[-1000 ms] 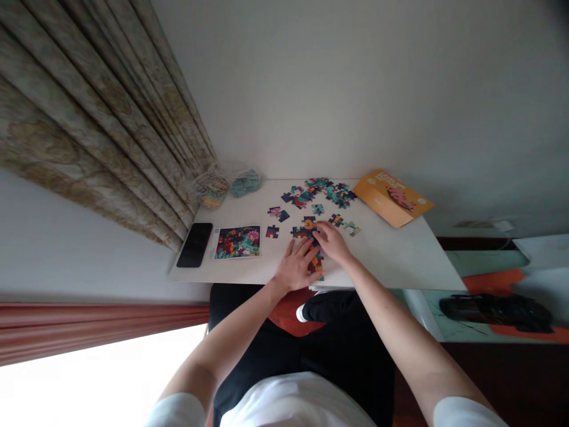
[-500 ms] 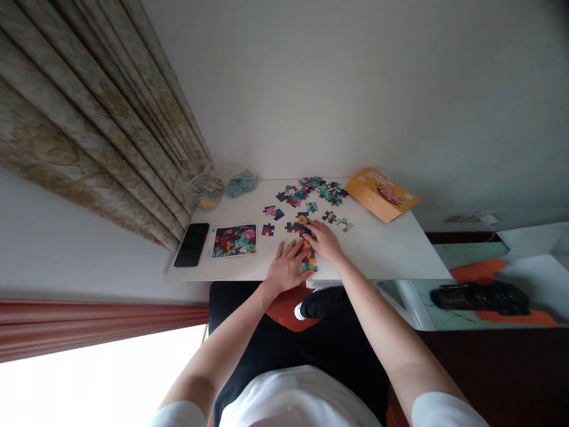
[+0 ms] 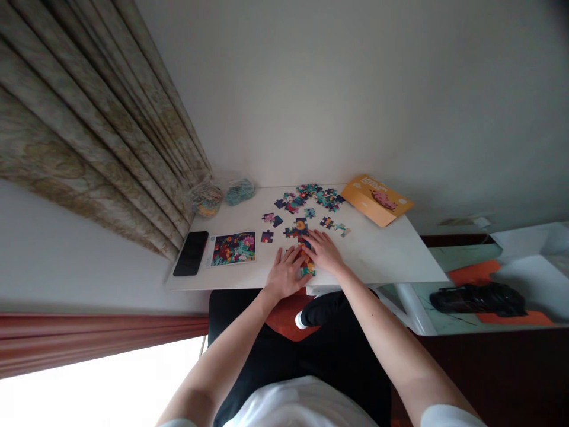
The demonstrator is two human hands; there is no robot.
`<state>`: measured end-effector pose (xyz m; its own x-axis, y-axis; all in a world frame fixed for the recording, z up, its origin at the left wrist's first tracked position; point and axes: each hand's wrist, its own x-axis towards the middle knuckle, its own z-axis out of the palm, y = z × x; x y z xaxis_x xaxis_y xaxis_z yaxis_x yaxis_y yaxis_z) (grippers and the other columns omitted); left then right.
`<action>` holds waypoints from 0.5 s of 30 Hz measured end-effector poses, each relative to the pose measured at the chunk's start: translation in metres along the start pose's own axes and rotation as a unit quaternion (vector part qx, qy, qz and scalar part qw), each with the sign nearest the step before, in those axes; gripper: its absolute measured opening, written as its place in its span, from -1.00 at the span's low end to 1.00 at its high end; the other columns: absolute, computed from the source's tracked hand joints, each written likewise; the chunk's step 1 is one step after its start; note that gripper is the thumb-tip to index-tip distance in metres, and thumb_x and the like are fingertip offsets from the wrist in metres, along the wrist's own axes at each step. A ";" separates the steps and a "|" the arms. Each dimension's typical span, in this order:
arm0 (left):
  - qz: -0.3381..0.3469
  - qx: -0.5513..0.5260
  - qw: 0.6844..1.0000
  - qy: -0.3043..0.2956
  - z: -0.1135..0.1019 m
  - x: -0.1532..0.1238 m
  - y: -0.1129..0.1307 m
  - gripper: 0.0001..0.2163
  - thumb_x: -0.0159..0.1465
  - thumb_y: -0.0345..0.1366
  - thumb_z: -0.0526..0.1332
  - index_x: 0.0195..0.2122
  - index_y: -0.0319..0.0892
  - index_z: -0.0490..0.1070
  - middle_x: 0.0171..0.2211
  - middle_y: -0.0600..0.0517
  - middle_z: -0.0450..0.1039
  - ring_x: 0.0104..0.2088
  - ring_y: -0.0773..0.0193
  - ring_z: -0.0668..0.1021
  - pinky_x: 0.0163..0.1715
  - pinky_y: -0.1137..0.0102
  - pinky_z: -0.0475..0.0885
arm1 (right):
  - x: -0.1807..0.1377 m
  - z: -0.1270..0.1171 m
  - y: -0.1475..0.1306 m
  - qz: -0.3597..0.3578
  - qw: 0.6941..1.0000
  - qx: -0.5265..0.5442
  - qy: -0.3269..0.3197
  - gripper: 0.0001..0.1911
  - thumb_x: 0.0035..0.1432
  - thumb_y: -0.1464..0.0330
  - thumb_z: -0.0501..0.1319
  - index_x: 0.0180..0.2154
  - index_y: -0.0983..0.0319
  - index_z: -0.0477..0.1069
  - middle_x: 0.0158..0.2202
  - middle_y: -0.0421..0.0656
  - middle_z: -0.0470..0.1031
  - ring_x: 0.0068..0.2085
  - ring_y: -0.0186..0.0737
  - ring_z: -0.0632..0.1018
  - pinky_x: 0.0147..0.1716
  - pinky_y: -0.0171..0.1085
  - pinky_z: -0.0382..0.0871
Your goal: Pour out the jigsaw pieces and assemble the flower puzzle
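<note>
A partly joined strip of jigsaw puzzle pieces (image 3: pixel 307 270) lies near the front edge of the white table. My left hand (image 3: pixel 284 274) rests over its left side, fingers spread and flat. From the right, my right hand (image 3: pixel 324 252) reaches in with stretched fingers, their tips touching the strip's right side. Just beyond those fingertips is a dark joined section with an orange round shape (image 3: pixel 301 225). Part of the strip is hidden under both hands. Single pieces lie around it: a dark one (image 3: pixel 267 237), a pink and dark pair (image 3: pixel 272 219) and a teal one (image 3: pixel 310 212).
Several more pieces (image 3: pixel 329 198) are heaped at the back. A picture card (image 3: pixel 234 248) and a black phone (image 3: pixel 191 254) lie left. Two plastic bags of pieces, one yellowish (image 3: pixel 208 201), one teal (image 3: pixel 240 191), stand back left. A yellow box (image 3: pixel 377 198) sits back right.
My right hand has drawn back slightly toward me, its fingertips leaving the orange round shape. My left hand stays on the strip. The whole view has tilted a little.
</note>
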<state>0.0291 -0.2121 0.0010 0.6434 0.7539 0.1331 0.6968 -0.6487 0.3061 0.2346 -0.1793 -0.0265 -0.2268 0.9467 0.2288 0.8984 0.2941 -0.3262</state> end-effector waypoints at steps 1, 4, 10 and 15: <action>0.000 -0.001 1.000 0.001 0.001 0.000 0.000 -0.48 0.40 0.03 0.23 0.31 -0.07 0.36 0.40 -0.14 0.26 0.44 -0.10 0.25 0.44 -0.19 0.01 | 0.000 0.001 0.001 -0.001 1.000 0.003 0.001 -0.52 0.47 0.17 0.04 0.29 0.16 0.41 0.40 -0.01 0.31 0.40 0.10 0.33 0.38 0.16 0.15; 0.002 -0.003 1.000 0.010 0.001 0.003 -0.002 -0.46 0.38 0.05 0.25 0.30 -0.08 0.35 0.40 -0.17 0.26 0.42 -0.10 0.27 0.45 -0.21 -0.02 | 0.001 0.004 0.003 -0.005 1.000 0.025 0.017 -0.54 0.46 0.19 0.06 0.27 0.15 0.42 0.38 0.00 0.35 0.39 0.11 0.34 0.38 0.19 0.15; 0.062 -0.012 0.998 -0.008 -0.009 0.014 -0.026 -0.31 0.32 0.16 0.28 0.36 -0.11 0.29 0.37 -0.20 0.29 0.42 -0.12 0.26 0.45 -0.22 -0.05 | 0.003 0.007 0.010 0.036 0.984 0.136 0.106 -0.65 0.41 0.23 0.11 0.10 0.15 0.52 0.16 0.02 0.54 0.21 0.01 0.51 0.26 0.05 0.38; 0.028 -0.007 0.999 0.014 -0.011 0.020 -0.042 -0.45 0.45 0.06 0.14 0.37 -0.08 0.28 0.45 -0.17 0.17 0.46 -0.08 0.19 0.44 -0.22 -0.02 | 0.023 -0.004 0.027 0.051 0.975 0.156 0.150 -0.76 0.37 0.28 0.13 -0.10 0.14 0.56 -0.07 -0.02 0.60 0.02 0.00 0.57 0.13 0.01 0.46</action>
<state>0.0090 -0.1680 0.0013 0.6720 0.7193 0.1761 0.6552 -0.6884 0.3111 0.2550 -0.1501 -0.0267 0.0201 0.9059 0.4231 0.7422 0.2700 -0.6134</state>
